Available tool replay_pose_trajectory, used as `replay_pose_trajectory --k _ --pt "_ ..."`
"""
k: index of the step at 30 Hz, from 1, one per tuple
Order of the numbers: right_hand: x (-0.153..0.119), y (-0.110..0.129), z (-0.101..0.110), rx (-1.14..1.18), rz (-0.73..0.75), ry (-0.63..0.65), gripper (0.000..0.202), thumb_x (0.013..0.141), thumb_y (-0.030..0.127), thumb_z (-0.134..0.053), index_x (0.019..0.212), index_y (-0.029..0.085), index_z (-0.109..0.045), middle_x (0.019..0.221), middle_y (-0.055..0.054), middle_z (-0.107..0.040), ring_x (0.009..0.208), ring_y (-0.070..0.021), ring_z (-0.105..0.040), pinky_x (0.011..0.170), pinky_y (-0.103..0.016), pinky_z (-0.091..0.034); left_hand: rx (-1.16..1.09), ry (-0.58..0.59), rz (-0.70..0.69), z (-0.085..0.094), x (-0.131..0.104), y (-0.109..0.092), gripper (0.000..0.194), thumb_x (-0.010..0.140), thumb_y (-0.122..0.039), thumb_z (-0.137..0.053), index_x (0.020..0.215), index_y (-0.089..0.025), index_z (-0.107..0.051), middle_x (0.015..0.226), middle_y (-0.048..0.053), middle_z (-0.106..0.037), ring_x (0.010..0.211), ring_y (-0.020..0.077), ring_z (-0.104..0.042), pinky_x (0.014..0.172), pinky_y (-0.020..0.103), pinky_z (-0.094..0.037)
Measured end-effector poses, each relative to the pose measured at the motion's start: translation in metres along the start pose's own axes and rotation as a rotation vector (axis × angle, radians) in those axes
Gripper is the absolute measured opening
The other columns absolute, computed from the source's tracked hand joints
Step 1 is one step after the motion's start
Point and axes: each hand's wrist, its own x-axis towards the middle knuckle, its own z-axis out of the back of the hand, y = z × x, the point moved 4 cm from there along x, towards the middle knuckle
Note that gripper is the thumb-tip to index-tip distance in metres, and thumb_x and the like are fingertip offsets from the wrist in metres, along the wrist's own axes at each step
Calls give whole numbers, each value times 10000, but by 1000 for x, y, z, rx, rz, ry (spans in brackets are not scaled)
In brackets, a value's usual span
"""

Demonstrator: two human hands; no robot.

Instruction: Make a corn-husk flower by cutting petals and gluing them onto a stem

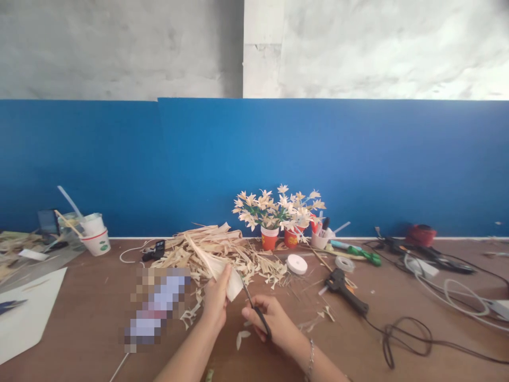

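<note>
My left hand [217, 297] is closed on a pale, dry husk sheet [234, 285], which tapers up and left over a pile of husks [210, 239]. Fingers of my right hand [267, 317] are wrapped round the dark handles of a pair of scissors [260, 318]. The scissors' blades point up and left, at the sheet's lower right edge; whether they touch it I cannot tell. Below the hands, small cut petal-shaped pieces [240, 338] lie on the brown table [95, 313].
Husk flowers [265, 202] stand in red cups [269, 240] behind the pile. A black glue gun [345, 292] with a looped cord lies right, near a white tape roll [296, 264]. A pixelated object [159, 310] is at left, white cups [95, 241] further left.
</note>
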Motion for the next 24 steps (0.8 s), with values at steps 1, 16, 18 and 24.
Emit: replay_pose_trajectory --k 1,16,18,24 --pt "0 0 0 0 0 6 474 641 626 -610 635 169 -486 384 83 -406 320 -46 -325 333 -172 -209 -3 7 1 0 0 0 438 565 -536 -718 674 -128 -601 417 -50 -498 308 52 -381 302 172 -156" --pt "0 -8 8 -21 4 85 427 675 577 -618 649 164 -513 388 93 -396 304 -40 -304 322 -170 -219 12 135 -9 1 8 -2 461 556 -495 -742 778 -96 -674 511 25 -627 498 164 -601 470 232 -437" --pt "0 -9 9 -30 -4 108 427 677 575 -618 654 159 -524 381 92 -394 304 -42 -309 322 -171 -208 9 164 -20 0 10 -3 463 563 -478 -745 814 -95 -675 573 43 -660 527 169 -612 496 241 -452" --pt "-2 -6 12 -45 -4 131 407 693 550 -622 656 156 -529 387 87 -407 315 -43 -326 330 -169 -199 -2 182 -17 -1 11 -7 490 550 -446 -764 876 -93 -669 697 75 -704 613 191 -641 580 273 -493"
